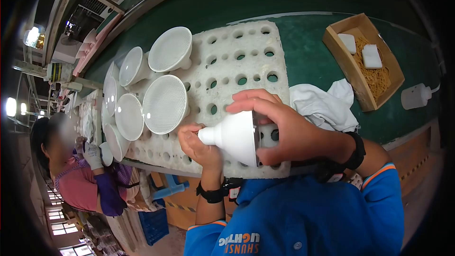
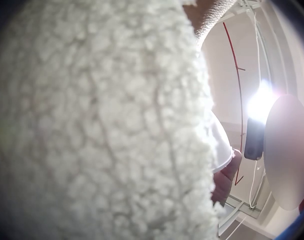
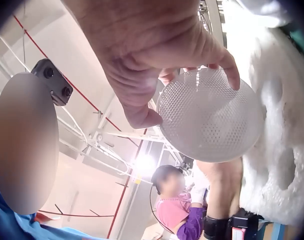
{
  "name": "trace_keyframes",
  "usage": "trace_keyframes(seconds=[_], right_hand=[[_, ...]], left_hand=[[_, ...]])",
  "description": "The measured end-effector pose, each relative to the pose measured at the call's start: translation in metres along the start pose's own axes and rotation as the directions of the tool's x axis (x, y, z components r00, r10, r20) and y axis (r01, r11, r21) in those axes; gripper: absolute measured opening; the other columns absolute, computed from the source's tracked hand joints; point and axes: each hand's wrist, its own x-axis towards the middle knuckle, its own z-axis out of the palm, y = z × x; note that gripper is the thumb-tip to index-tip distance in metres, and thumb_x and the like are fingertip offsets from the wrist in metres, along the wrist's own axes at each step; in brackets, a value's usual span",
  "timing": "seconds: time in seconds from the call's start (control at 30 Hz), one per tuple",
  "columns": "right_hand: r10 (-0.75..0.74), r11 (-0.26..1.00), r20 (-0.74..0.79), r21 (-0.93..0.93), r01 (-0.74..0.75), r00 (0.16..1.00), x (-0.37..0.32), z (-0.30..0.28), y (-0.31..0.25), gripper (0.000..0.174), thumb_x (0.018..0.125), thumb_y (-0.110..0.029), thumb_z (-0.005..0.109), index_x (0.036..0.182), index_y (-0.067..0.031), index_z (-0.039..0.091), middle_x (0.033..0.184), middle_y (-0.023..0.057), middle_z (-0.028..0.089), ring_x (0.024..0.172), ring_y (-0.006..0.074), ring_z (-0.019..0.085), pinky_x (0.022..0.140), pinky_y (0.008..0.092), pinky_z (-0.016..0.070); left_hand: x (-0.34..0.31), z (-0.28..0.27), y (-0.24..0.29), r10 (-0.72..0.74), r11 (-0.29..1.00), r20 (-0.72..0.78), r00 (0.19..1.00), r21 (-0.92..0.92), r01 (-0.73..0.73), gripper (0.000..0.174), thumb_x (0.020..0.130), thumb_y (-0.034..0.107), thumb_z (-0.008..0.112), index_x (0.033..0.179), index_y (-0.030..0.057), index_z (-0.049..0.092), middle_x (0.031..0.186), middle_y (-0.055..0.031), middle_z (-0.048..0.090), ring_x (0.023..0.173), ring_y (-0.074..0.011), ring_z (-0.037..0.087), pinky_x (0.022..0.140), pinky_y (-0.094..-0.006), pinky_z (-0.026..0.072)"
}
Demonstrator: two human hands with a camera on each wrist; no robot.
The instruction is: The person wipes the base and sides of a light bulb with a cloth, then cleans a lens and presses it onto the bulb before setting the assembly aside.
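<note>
A white reflector bulb [image 1: 232, 137] lies sideways over the holed foam board, its wide face toward the right. My left hand [image 1: 201, 147] pinches its narrow base end. At the other end, the fingers and thumb of my right hand [image 1: 303, 128] span the wide rim from opposite sides. The right wrist view shows the bulb's dimpled lens [image 3: 209, 115], with my right hand [image 3: 157, 55] gripping its edge. Foam fills most of the left wrist view, leaving just part of the white bulb [image 2: 221, 144] and some fingers visible.
Several more reflector bulbs [image 1: 166, 104] stand face-up on the left of the foam board [image 1: 227, 66]. A white cloth [image 1: 322, 104] lies at its right, near a wooden box [image 1: 365, 90] of rubber bands and a white bottle [image 1: 417, 96]. Another person [image 1: 83, 180] works at the left.
</note>
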Motion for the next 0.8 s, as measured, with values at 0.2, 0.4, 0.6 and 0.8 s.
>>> trace_keyframes(seconds=[0.2,0.4,0.6,0.8], right_hand=[[0.219,0.873,0.064,0.432,-0.225,0.974,0.011,-0.008,0.027,0.048,0.082,-0.004,0.047,0.129,-0.0056,0.05,0.113,0.0067,0.058,0.098,0.0124,0.056,0.088,0.0277,0.0462],[-0.049,0.98,-0.045,0.191,0.057,0.998,0.003,0.001,0.015,0.073,0.07,-0.007,0.062,0.14,-0.0075,0.038,0.141,0.0102,0.036,0.124,0.0176,0.042,0.102,0.0335,0.0372],[-0.157,0.979,-0.021,-0.135,0.153,0.987,0.001,0.008,0.007,0.084,0.06,-0.005,0.067,0.139,-0.0085,0.039,0.141,0.0098,0.032,0.13,0.023,0.036,0.107,0.0362,0.0318],[0.118,0.94,0.067,0.314,-0.133,0.991,0.019,-0.007,0.013,0.052,0.068,0.0,0.059,0.12,-0.0049,0.058,0.126,0.0089,0.046,0.117,0.0193,0.048,0.096,0.0303,0.0426]], left_hand=[[-0.005,-0.003,-0.002,0.192,0.98,0.043,0.981,0.038,-0.193,0.034,0.097,0.034,0.031,0.087,0.0034,0.04,0.064,-0.0081,0.045,0.059,-0.0137,0.044,0.057,-0.028,0.0392],[-0.002,0.007,0.003,0.174,0.984,-0.146,0.974,-0.009,-0.177,0.035,0.096,0.037,0.032,0.086,0.0048,0.04,0.071,-0.0087,0.047,0.063,-0.0137,0.045,0.06,-0.0269,0.0391],[0.003,0.0,0.002,0.236,0.943,-0.1,0.967,0.265,-0.202,0.031,0.095,0.033,0.033,0.083,0.0053,0.04,0.072,-0.0077,0.047,0.063,-0.0134,0.044,0.06,-0.0279,0.0382],[-0.002,-0.007,-0.001,0.129,0.99,-0.007,0.992,0.052,-0.128,0.029,0.095,0.031,0.035,0.083,0.0051,0.04,0.07,-0.0085,0.048,0.061,-0.013,0.044,0.058,-0.0279,0.0367]])
